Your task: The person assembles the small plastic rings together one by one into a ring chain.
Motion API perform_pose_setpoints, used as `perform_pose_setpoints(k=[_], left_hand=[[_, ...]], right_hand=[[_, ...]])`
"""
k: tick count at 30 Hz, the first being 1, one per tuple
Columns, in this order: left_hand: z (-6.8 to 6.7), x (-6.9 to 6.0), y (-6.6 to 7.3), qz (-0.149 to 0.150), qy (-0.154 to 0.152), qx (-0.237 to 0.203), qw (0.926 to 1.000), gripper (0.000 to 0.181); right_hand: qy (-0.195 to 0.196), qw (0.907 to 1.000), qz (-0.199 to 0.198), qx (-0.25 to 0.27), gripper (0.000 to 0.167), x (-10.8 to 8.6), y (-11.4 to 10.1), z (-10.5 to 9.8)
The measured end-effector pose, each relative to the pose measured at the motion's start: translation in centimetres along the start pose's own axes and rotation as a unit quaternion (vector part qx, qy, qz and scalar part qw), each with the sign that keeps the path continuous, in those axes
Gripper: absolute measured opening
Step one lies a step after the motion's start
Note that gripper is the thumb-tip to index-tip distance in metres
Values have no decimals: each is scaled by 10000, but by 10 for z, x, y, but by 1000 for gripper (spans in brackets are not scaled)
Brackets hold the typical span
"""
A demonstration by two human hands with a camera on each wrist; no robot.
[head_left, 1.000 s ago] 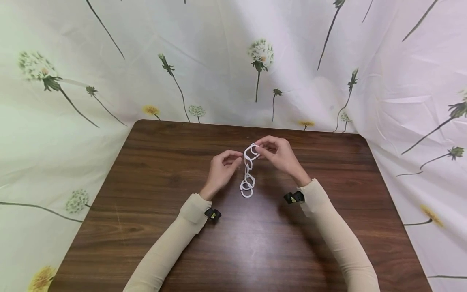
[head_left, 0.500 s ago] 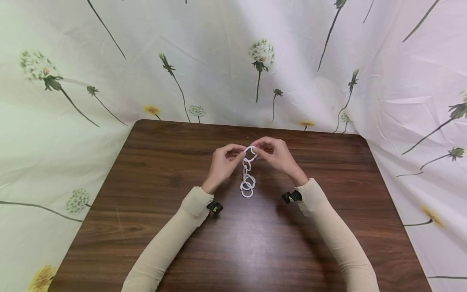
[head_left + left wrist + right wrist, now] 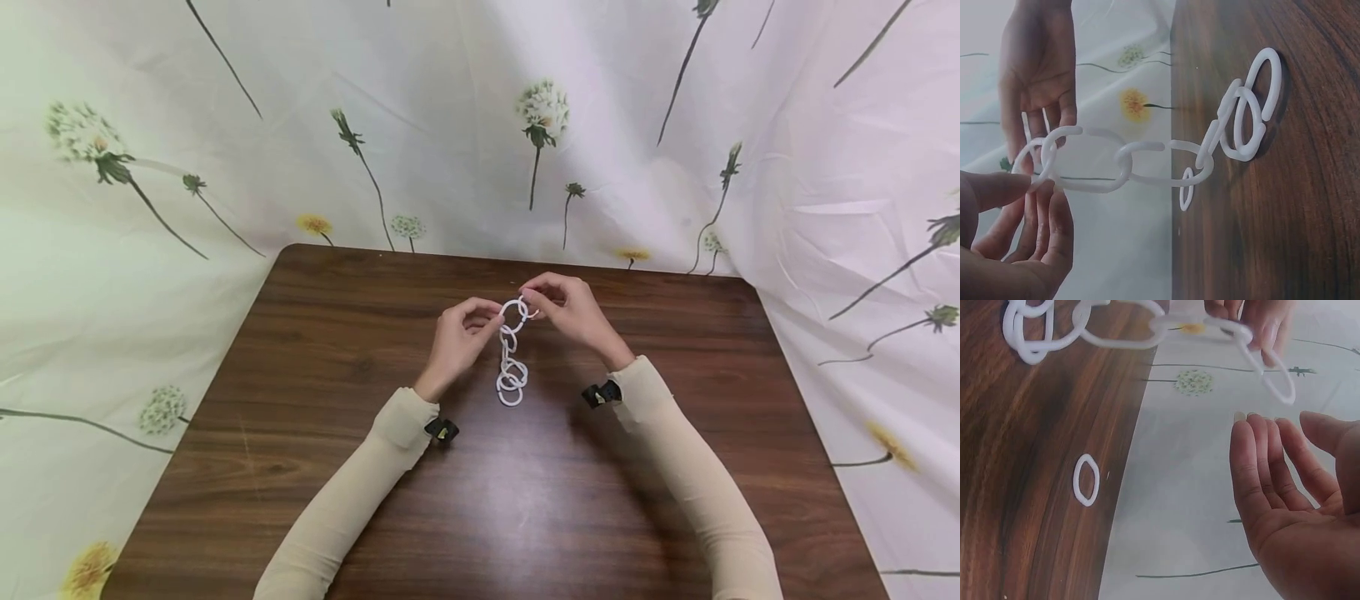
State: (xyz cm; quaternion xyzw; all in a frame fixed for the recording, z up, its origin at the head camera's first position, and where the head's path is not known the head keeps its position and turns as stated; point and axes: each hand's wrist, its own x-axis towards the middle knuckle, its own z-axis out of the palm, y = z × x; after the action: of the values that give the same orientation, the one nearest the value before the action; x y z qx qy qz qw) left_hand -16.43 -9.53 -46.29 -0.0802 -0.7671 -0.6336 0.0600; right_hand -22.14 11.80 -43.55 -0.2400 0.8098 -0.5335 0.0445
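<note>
A chain of white plastic links [image 3: 507, 340] hangs from my left hand [image 3: 459, 340], its lower links on the wooden table. In the left wrist view, my left thumb [image 3: 1004, 187] and fingers pinch near the end of the chain's upper links [image 3: 1088, 187]. My right hand [image 3: 573, 312] is beside the end link [image 3: 522, 307]. The right wrist view shows a small gap between that link [image 3: 1285, 397] and my right fingers [image 3: 1244, 450], which are apart from the thumb with nothing between them. A separate white ring [image 3: 1077, 480] is on the table.
The brown wooden table [image 3: 360, 333] has its far edge against a white curtain [image 3: 450, 125] printed with dandelions. Black straps with a small device [image 3: 442, 430] sit on both wrists.
My left hand came in from the left and took hold of the chain's upper link. My right hand then moved slightly right and up, and the end link now shows beside the upper link.
</note>
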Motion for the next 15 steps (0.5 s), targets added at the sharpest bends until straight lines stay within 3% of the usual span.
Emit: perform_pose_setpoints(k=[8,15], left_hand=[[-1,-3,-3,-59,135,-227,9996,18],[-1,-4,-4,-105,192,-292,9993,18]], right_hand=[[145,9983,26,-562,19,12,14,-4],[-16,9951,282,-948,18,27,37,-8]])
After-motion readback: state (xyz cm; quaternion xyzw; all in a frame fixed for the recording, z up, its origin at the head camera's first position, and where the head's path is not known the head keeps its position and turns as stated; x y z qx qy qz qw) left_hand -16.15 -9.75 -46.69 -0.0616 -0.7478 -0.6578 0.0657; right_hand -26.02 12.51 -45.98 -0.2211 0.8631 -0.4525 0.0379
